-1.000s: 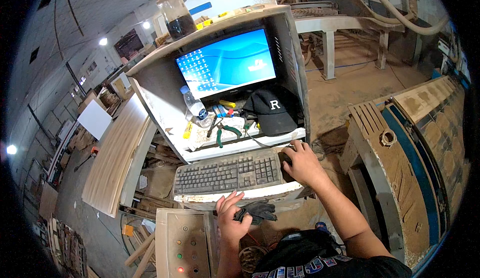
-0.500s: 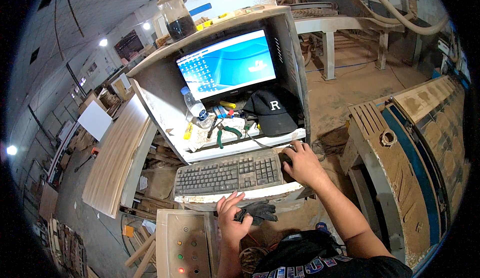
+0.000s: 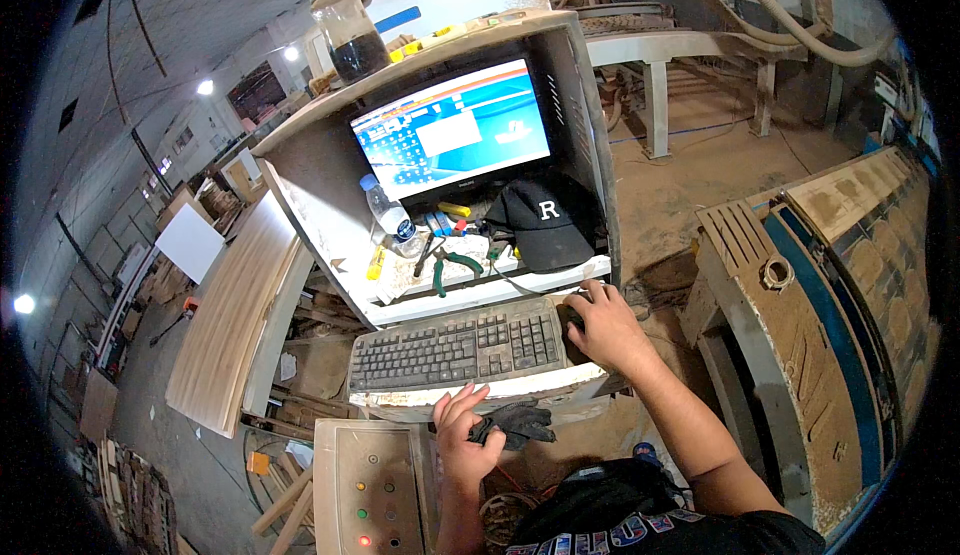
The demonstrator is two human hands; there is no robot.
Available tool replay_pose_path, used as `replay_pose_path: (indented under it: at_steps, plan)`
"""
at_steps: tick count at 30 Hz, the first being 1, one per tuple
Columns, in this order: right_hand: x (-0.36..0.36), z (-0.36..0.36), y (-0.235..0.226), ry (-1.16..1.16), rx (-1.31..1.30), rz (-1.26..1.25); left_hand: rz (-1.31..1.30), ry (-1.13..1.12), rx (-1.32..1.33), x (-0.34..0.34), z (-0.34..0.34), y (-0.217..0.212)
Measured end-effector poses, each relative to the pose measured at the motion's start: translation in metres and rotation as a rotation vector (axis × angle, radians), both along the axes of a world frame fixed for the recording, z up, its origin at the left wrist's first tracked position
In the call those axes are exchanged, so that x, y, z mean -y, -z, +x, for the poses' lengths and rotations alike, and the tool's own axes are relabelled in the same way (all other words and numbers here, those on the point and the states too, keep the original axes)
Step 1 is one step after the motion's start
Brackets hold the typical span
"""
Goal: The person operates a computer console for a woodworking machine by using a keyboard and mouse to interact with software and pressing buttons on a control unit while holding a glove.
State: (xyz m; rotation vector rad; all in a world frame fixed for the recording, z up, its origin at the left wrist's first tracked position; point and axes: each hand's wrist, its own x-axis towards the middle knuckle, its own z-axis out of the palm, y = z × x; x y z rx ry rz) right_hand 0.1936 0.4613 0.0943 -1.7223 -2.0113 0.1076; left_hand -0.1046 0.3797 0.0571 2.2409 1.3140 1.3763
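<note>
Right hand: on 1 mouse | left hand: near keyboard

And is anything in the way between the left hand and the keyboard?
Just the tray's white front edge, which lies between the left hand and the keyboard. The dark glove is beside the hand, to its right, not between them.
</note>
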Motion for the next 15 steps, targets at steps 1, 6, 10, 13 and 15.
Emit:
replay_pose_path:
  at_steps: [1, 6, 10, 13, 15]
  plan:
    - [0.0008, -0.0001, -0.0021, 0.000, -0.004, -0.002, 0.004, 0.006, -0.011, 0.0000, 0.0000, -0.0005]
    - [0.0012, -0.0006, -0.0025, 0.006, 0.002, 0.004, 0.014, -0.002, -0.002, 0.0005, 0.0010, -0.0015]
    - [0.0015, -0.0003, -0.0019, 0.012, 0.005, -0.007, -0.003, -0.008, 0.017, -0.0002, 0.0017, -0.0001]
    - [0.0027, -0.0007, -0.0025, 0.034, 0.034, -0.014, -0.001, -0.007, 0.011, 0.0008, 0.0015, -0.0004]
    - [0.0029, -0.0006, -0.0018, 0.052, 0.057, -0.021, -0.002, -0.005, 0.012, 0.0010, 0.0013, -0.0006]
